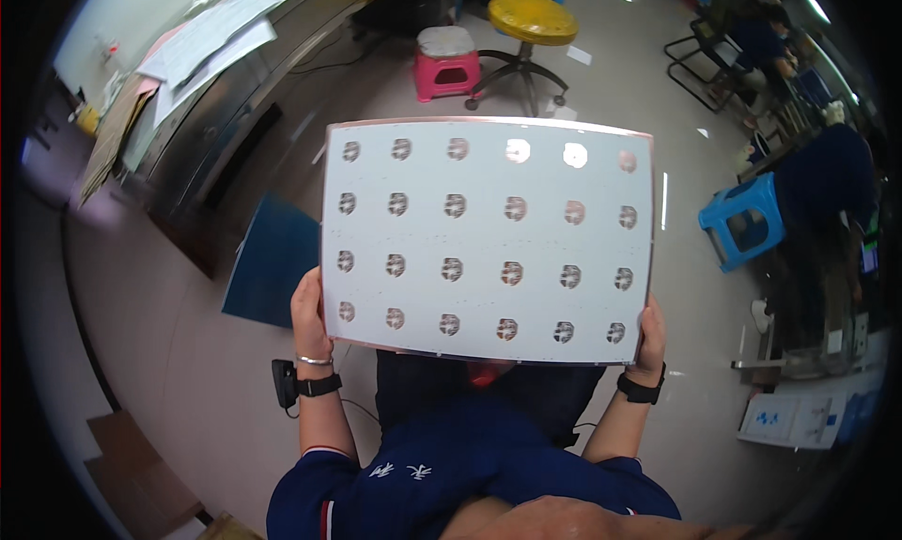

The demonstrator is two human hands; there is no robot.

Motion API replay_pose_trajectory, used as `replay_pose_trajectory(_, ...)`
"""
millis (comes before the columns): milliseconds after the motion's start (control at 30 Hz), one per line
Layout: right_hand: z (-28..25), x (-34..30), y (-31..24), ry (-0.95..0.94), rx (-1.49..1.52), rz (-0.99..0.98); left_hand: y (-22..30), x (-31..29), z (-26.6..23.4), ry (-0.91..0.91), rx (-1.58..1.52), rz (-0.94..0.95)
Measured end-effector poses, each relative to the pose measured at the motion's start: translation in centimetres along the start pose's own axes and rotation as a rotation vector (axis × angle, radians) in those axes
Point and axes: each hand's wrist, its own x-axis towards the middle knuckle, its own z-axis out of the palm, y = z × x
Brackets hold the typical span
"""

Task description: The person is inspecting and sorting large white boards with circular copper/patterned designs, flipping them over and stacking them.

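Holding panel [484,238], prob. thin, btwn hands [308,313] [652,335]

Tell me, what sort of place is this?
Probably a factory workshop: the left hand and right hand hold a white panel with rows of repeated marks, a yellow wheeled stool stands beyond it, and papers lie on a table at the left.

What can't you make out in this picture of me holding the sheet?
All in the head view:
Far side of the sheet: turned from the camera.
Some fingers of the left hand and right hand: behind the sheet.
Blue panel's right end: behind the sheet.
Two bright marks' detail: lost to glare.
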Motion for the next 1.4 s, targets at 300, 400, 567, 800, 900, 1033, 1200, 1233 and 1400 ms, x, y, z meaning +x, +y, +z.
replay_pose_trajectory(300, 2.9, 0.6, 0.8, -0.011, 0.113, 0.025, 2.4, 0.3, -1.4, -0.156, -0.378, -0.04)
replay_pose_trajectory(400, 7.2, 1.3, 1.9, -0.024, 0.097, 0.035, 2.1, 0.6, -0.7, 0.0, -0.672, 0.098)
replay_pose_trajectory(567, 15.5, -0.3, 4.9, -0.23, 0.134, 0.112, -1.4, -1.3, 1.9, -0.077, -0.623, -0.003)
replay_pose_trajectory(800, 19.0, -0.4, 3.7, -0.671, -0.007, 0.335, -4.9, -2.2, -4.7, 0.214, -0.781, -0.09)
replay_pose_trajectory(900, 19.1, -0.3, 2.9, -0.68, 0.018, 0.27, -8.0, -2.9, -8.4, 0.266, -0.88, -0.26)
replay_pose_trajectory(1033, 19.5, -0.5, 3.1, -0.68, -0.006, 0.282, -14.2, -3.4, -13.4, 0.252, -0.965, -0.325)
replay_pose_trajectory(1200, 19.4, -0.7, 3.6, -0.707, -0.02, 0.325, -20.8, -3.8, -17.9, 0.344, -0.99, -0.361)
replay_pose_trajectory(1233, 19.2, -0.6, 3.6, -0.708, -0.031, 0.332, -21.7, -4.0, -18.4, 0.496, -0.954, -0.378)
replay_pose_trajectory(1400, 18.0, -0.2, 3.4, -0.573, -0.101, 0.301, -24.3, -4.9, -21.4, 0.853, -0.836, -0.423)
